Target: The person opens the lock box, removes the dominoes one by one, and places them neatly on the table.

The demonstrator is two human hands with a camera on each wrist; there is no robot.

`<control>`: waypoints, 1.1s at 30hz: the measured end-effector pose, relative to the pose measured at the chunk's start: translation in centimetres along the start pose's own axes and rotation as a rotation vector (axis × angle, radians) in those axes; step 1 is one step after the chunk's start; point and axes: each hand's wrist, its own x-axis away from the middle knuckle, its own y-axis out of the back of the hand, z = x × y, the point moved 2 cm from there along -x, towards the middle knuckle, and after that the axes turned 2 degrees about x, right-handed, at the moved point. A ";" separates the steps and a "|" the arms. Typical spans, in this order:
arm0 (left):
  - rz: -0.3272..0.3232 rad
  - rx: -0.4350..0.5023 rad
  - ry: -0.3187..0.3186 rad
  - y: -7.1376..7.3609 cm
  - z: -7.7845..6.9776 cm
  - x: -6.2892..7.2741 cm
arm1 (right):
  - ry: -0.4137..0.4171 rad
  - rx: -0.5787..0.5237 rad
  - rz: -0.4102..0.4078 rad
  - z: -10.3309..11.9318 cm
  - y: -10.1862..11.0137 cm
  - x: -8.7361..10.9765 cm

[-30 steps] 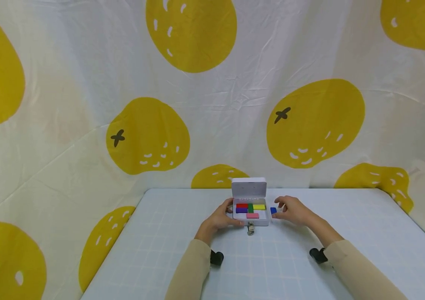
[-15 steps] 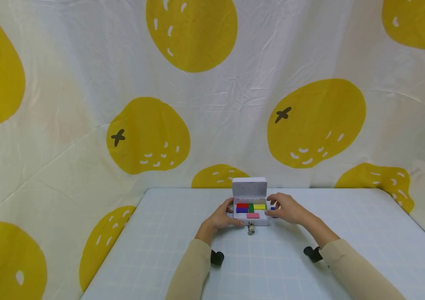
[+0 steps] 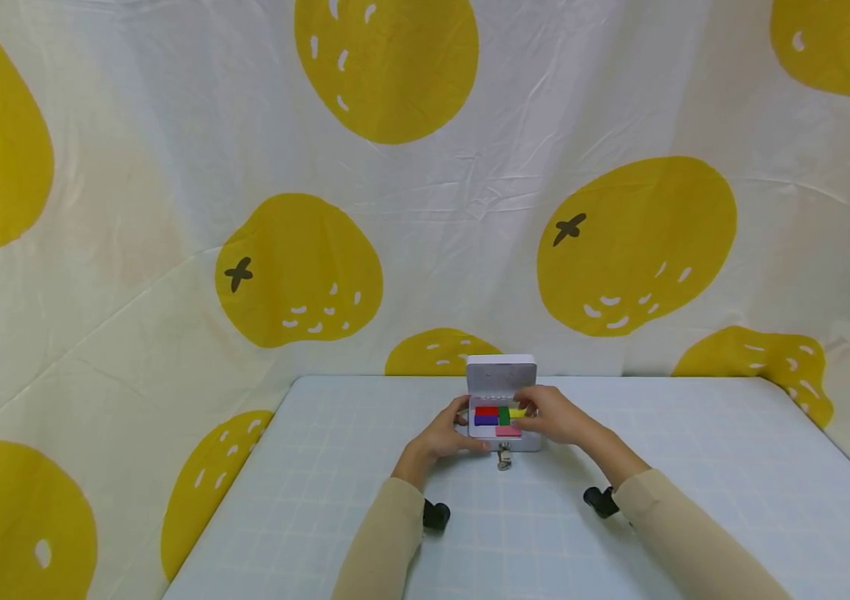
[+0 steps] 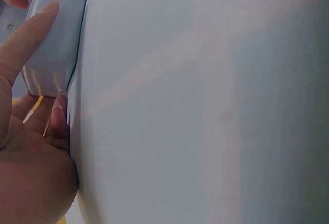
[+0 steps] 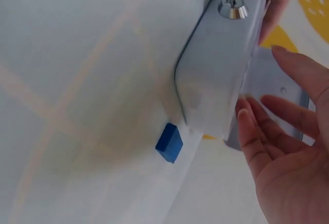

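A small white metal cash box stands with its lid raised. Red, purple, green, yellow and pink blocks lie inside it. My left hand holds the box's left end, thumb along the front, other fingers round the side. My right hand reaches over the right end near the yellow block, its thumb apart from the fingers and no object visible between them. In the right wrist view a blue block rests on the table beside the box.
A lock with keys hangs at the box's front. The table has a pale checked cloth. Behind it hangs a white curtain with big yellow fruit prints. Black wrist cameras sit below both sleeves.
My right hand has moved left, from beside the blue block to over the box's right end, hiding the blue block in the head view. My left hand stays on the box.
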 end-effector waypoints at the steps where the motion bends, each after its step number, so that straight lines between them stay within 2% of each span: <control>1: 0.001 0.002 -0.003 0.0 0.0 0.0 | 0.002 -0.005 0.002 0.0 -0.2 -0.2; 9: 0.002 0.018 -0.005 -0.2 0.3 -0.3 | 0.000 -0.024 0.017 0.1 -1.6 -1.5; 18: 0.015 0.013 -0.021 0.1 -0.1 -0.2 | 0.052 0.029 0.045 0.4 -3.0 -2.8; 33: 0.016 0.025 -0.027 0.2 0.1 -0.2 | -0.031 0.076 0.061 1.1 -4.1 -3.6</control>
